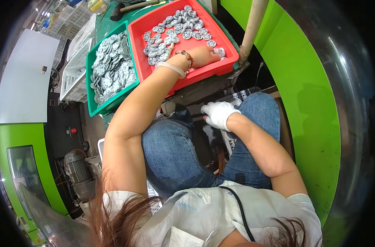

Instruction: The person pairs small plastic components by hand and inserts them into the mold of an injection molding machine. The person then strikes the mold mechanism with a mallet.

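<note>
Bare and wearing a bracelet, my left hand (204, 57) reaches into the red tray (143, 29) near its right front corner. Its fingers are curled down at several small grey round parts (220, 52); the fingertips are partly hidden, so what they hold cannot be made out. More grey round parts (187, 20) lie in the back and left of the tray. In a white glove, my right hand (218, 114) is above my lap beside the right knee, fingers bent. Some grey parts (236, 102) show just behind the glove, and whether it holds any is unclear.
A green bin (90, 82) heaped with grey parts adjoins the red tray on the left. Behind it lies a black-headed hammer (117, 12). White crates (74, 82) stand further left. A pale post (253, 31) and a green machine panel (302, 94) bound the right side.
</note>
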Demonstrator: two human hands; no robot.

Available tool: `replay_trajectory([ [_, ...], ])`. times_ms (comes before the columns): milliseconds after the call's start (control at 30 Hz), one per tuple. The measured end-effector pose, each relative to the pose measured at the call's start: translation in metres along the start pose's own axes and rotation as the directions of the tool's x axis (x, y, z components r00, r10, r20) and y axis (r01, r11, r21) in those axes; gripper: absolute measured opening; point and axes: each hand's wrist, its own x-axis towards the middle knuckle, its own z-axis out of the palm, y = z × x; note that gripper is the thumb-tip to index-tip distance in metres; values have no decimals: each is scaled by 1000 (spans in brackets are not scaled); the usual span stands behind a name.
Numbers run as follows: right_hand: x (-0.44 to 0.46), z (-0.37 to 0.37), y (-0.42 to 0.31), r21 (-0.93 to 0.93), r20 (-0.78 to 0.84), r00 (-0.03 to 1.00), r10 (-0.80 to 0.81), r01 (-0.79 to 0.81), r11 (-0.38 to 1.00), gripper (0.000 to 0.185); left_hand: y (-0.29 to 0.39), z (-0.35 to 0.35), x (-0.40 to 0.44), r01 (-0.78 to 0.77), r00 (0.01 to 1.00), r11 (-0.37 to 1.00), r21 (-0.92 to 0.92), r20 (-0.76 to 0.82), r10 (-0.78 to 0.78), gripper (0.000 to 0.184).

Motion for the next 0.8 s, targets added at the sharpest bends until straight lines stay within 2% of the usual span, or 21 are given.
replay_trajectory([
  [33, 0, 1, 1, 1, -3, 1000, 2, -2, 1000, 28, 1, 1, 0, -83, 996, 995, 62, -38, 85, 49],
  [133, 1, 1, 2, 0, 8, 1000, 11, -11, 1000, 29, 11, -8, -9, 21, 997, 1000, -21, 76, -19, 54],
  [200, -1, -2, 0, 0, 14, 1000, 12, -12, 1000, 30, 6, -6, -9, 61, 992, 985, -159, 115, -43, 54],
  [267, -3, -5, -3, -2, 21, 1000, 16, -15, 1000, 30, 1, -2, -8, 100, 986, 970, -221, 155, -67, 52],
  [367, -4, -6, -3, -5, 27, 999, 19, -19, 1000, 31, 5, -8, -9, 116, 975, 984, -132, 203, -87, 52],
  [500, -2, -3, 1, 1, 23, 1000, 19, -19, 1000, 31, 1, -2, -4, -60, 995, 995, -82, 79, 66, 49],
  [700, -2, -1, 0, -1, 13, 1000, 17, -17, 1000, 31, 10, -5, -10, 40, 994, 991, -130, 107, -26, 48],
  [800, -2, -4, -2, -1, 21, 1000, 19, -19, 1000, 31, 9, -4, -9, -14, 997, 1000, -7, 74, 14, 47],
])
